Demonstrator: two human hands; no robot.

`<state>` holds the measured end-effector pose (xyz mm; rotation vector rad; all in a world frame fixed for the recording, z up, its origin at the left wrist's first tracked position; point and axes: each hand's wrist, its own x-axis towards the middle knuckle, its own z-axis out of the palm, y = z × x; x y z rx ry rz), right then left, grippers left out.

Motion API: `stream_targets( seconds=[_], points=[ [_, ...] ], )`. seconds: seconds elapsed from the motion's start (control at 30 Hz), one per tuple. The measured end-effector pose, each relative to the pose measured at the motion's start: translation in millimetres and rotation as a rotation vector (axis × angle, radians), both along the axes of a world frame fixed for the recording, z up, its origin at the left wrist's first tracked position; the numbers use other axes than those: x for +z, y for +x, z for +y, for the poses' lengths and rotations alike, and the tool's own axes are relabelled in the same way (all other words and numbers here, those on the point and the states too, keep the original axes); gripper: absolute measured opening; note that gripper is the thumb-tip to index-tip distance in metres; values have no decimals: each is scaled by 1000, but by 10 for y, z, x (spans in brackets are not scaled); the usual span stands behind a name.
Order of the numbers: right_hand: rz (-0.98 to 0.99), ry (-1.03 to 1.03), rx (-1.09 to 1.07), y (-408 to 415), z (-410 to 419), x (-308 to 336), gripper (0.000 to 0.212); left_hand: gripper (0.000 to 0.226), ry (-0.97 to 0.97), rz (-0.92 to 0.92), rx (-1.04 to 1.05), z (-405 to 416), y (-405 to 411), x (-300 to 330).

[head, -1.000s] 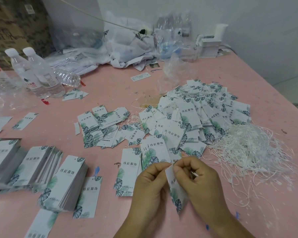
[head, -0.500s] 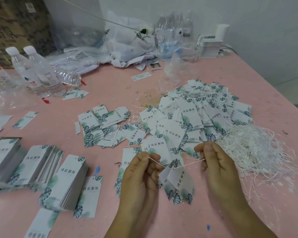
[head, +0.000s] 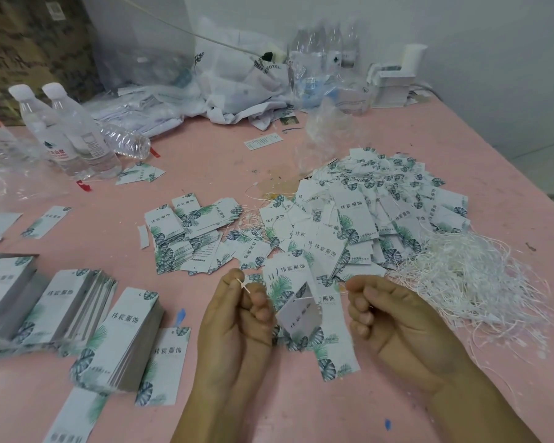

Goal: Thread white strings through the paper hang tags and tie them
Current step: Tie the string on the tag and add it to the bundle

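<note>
A thin white string (head: 325, 294) runs taut between my two hands above the pink table (head: 301, 407). My left hand (head: 237, 321) pinches one end between thumb and forefinger; my right hand (head: 394, 321) pinches the other end. White paper hang tags (head: 299, 318) with green leaf print hang on the string between the hands. A loose heap of white strings (head: 461, 276) lies just right of my right hand. A big pile of strung tags (head: 365, 219) covers the table beyond my hands.
Stacks of unstrung tags (head: 122, 340) lie at the left, with more loose tags (head: 186, 238) in the middle. Water bottles (head: 74, 135) stand at the far left, and plastic bags (head: 237, 87) and small boxes (head: 394, 87) line the back wall.
My hands, close together on the tag a second ago, have drawn apart sideways. The string now stretches between them with the tags hanging from it.
</note>
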<state>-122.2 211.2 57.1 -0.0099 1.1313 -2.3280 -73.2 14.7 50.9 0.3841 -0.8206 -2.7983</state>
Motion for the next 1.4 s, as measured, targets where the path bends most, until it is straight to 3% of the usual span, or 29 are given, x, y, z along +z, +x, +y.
stream_targets(
  seconds=[0.13,0.2,0.33,0.47,0.7,0.83,1.03,1.17,1.4],
  points=[
    [19,-79,139,30,14,28,28,19,-21,61,-55,-2,51,25],
    [45,-21,162,48,4,22,33,20,-53,89,-92,14,71,23],
    [104,146,115,64,-38,7,14,11,-173,60,-147,94,68,-11],
    [199,227,35,84,-41,15,14,15,-399,32,-198,194,85,-65],
    [287,252,-57,94,-18,42,13,22,-544,79,-247,275,135,-99],
    [350,328,-78,118,-10,58,22,22,-560,67,-240,267,133,-122],
    [523,591,-250,78,88,132,16,27,-536,68,-235,259,120,-140],
    [532,668,-302,18,173,159,27,32,-541,49,-235,261,118,-170],
    [489,667,-138,66,89,204,28,22,-582,37,-213,272,117,-214]
  ],
)
